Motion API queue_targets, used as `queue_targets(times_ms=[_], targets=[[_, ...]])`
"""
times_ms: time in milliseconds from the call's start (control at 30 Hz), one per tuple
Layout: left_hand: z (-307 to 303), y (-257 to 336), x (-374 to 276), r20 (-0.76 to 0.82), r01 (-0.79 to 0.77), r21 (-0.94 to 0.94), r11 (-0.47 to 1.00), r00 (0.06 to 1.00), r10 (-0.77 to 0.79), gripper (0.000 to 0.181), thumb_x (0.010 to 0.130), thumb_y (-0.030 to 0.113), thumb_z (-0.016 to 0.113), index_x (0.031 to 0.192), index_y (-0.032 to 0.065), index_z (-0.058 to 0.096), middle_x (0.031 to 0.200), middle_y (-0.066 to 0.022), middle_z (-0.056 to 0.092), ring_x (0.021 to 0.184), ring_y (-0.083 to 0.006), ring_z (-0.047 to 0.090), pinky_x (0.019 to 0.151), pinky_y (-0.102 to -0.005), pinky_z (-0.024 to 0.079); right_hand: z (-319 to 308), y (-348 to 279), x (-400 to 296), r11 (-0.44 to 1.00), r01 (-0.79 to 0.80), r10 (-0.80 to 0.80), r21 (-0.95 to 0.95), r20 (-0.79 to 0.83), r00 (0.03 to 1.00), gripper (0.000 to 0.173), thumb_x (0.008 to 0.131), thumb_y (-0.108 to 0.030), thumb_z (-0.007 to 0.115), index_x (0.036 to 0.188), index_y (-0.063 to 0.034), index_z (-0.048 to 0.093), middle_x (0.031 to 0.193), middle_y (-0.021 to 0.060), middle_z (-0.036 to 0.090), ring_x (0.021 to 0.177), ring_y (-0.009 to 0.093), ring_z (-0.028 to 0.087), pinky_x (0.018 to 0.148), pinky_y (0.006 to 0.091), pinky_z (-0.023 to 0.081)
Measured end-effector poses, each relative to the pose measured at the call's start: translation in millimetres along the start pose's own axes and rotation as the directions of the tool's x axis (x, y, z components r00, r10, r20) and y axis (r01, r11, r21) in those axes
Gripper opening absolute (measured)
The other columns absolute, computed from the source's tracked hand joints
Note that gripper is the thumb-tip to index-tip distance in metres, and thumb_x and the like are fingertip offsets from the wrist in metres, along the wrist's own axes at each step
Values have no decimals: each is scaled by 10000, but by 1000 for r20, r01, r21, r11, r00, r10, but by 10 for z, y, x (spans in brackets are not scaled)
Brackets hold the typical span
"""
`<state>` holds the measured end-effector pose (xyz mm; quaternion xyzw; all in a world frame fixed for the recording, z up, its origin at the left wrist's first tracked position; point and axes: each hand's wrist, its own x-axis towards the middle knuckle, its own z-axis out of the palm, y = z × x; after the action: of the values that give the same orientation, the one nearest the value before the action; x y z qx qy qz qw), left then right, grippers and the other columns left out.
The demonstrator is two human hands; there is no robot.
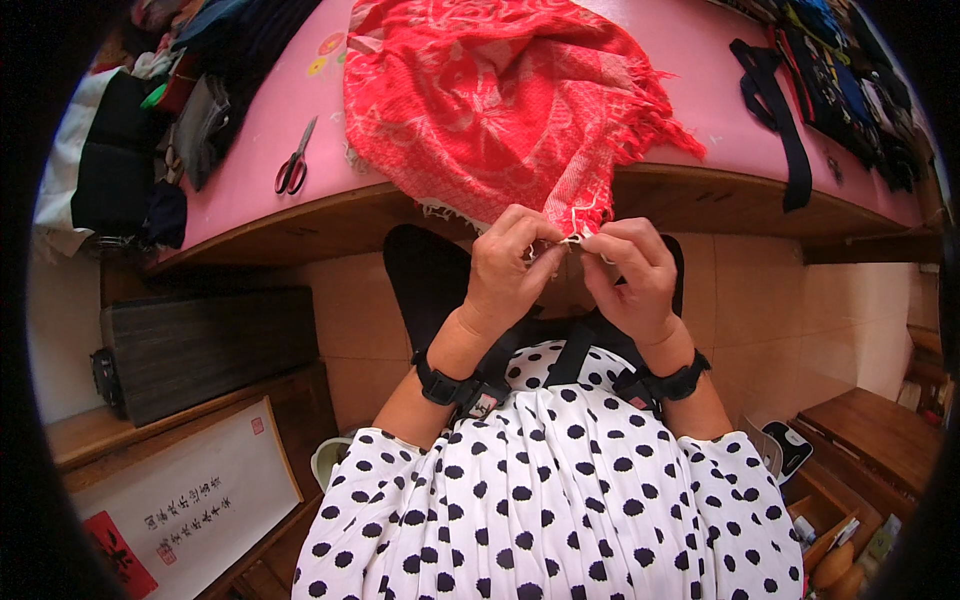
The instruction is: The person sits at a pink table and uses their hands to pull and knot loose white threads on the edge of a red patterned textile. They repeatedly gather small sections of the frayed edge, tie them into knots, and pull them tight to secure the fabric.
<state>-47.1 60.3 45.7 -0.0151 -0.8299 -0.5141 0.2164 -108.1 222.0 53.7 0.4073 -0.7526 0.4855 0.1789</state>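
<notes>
A red fringed woven shawl (480,97) with a pale pattern lies bunched on the pink-covered table (247,172), and one corner hangs over the front edge towards me. At that corner, pale fringe threads (574,238) run between my two hands. My left hand (510,259) pinches the threads between thumb and fingertips. Close beside it, fingertips nearly meeting, my right hand (634,274) pinches the same threads from the other side. Exactly how the strands are twisted or knotted is too small to tell.
Scissors (294,161) with dark and red handles lie left of the shawl. Folded clothes (112,157) are piled at the table's left end, more garments (847,97) at its right. A dark strap (776,120) droops over the front edge. Below left stands a dark box (214,349).
</notes>
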Motion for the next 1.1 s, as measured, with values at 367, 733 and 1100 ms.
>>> queue_targets(times_ms=[367, 733, 1100], targets=[[-9, 20, 10, 10, -41, 33, 999, 999, 41, 86, 797, -4, 672, 879, 7, 648, 835, -86, 616, 695, -153, 612, 584, -249, 488, 108, 52, 3, 984, -168, 162, 59, 96, 982, 120, 726, -26, 684, 823, -37, 613, 821, 106, 603, 739, 292, 589, 682, 358, 474], [-5, 26, 15, 48, 107, -68, 992, 993, -104, 36, 848, 23, 622, 865, -9, 626, 765, -64, 604, 638, -112, 583, 592, -235, 461, 214, 164, -69, 850, -395, 360, 348, 162, 919, 78, 791, -54, 608, 842, 3, 599, 793, 129, 599, 720, 249, 586, 672, 315, 456], [30, -2, 29, 68, 326, -310, 893, 945, -321, 101, 910, 82, 576, 909, -18, 590, 737, -20, 623, 671, -66, 577, 608, -212, 468, 252, 186, -58, 775, -497, 431, 390, 251, 867, 98, 822, -50, 628, 896, 13, 642, 794, 103, 610, 743, 180, 603, 676, 266, 467]])
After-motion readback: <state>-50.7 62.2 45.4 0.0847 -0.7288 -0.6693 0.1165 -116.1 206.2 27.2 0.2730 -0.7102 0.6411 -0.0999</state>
